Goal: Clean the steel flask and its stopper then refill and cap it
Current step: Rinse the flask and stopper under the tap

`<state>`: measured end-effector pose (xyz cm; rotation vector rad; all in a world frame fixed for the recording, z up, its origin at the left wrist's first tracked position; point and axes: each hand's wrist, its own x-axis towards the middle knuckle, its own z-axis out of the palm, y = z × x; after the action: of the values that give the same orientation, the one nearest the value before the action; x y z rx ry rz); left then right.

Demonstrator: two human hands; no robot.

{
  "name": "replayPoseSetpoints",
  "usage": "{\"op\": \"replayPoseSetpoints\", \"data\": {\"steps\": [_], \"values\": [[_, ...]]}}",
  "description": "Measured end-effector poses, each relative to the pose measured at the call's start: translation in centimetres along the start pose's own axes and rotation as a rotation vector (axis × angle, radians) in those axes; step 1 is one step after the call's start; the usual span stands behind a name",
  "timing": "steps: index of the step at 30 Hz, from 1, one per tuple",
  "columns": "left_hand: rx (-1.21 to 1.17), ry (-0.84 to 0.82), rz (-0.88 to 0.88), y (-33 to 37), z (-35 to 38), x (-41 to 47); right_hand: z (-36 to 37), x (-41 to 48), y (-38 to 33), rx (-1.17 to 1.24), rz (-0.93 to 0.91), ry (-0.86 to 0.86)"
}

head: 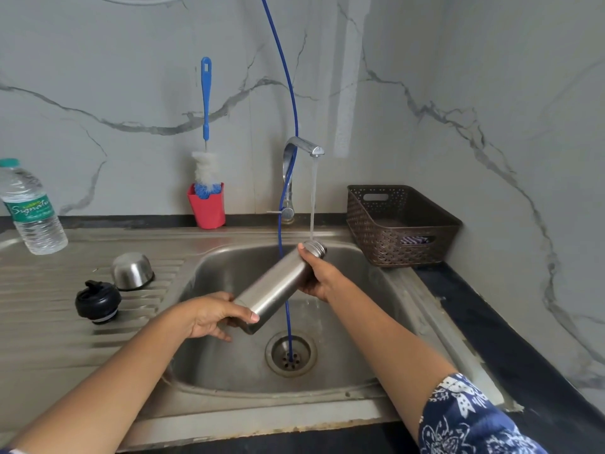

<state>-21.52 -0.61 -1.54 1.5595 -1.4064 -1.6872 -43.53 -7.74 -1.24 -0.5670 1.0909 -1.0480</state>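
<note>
The steel flask (276, 286) is tilted over the sink (376, 365), its open mouth up and to the right under the running stream from the tap (302, 147). My left hand (212, 314) grips the flask's base. My right hand (319, 273) holds it near the neck. The black stopper (97, 301) lies on the ribbed drainboard at the left, and a steel cup-shaped cap (132, 270) sits upside down just behind it.
A red cup (208, 209) holding a blue-handled bottle brush (205, 126) stands at the back of the sink. A plastic water bottle (29, 208) is at the far left. A brown basket (399, 224) sits at the right. A blue hose (288, 126) runs down into the drain (290, 353).
</note>
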Motion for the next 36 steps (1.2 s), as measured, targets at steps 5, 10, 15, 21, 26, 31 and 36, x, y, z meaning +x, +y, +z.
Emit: {"op": "replayPoseSetpoints", "data": {"steps": [5,10,15,21,26,31,36], "values": [[-0.090,-0.040,-0.025,-0.3,-0.7,-0.4,-0.2,-0.3,-0.3,-0.011,-0.068,0.002],[-0.172,-0.078,-0.033,-0.3,-0.7,-0.2,-0.4,-0.3,-0.7,0.042,-0.081,-0.053],[-0.076,-0.023,-0.037,-0.1,-0.1,-0.1,-0.2,-0.7,-0.6,-0.065,-0.007,-0.079],[0.208,0.056,-0.013,-0.3,1.8,0.3,-0.1,-1.1,-0.7,-0.151,0.027,-0.002],[0.420,0.083,0.028,-0.3,3.1,1.2,0.4,-1.5,-1.8,-0.284,-0.136,0.070],[0.940,0.333,0.084,0.1,1.8,1.0,0.7,-2.0,-3.2,-0.889,-0.498,0.226],[1.159,0.672,0.020,0.6,0.5,-0.5,0.0,-2.8,-2.4,-1.155,-0.579,0.335]]}}
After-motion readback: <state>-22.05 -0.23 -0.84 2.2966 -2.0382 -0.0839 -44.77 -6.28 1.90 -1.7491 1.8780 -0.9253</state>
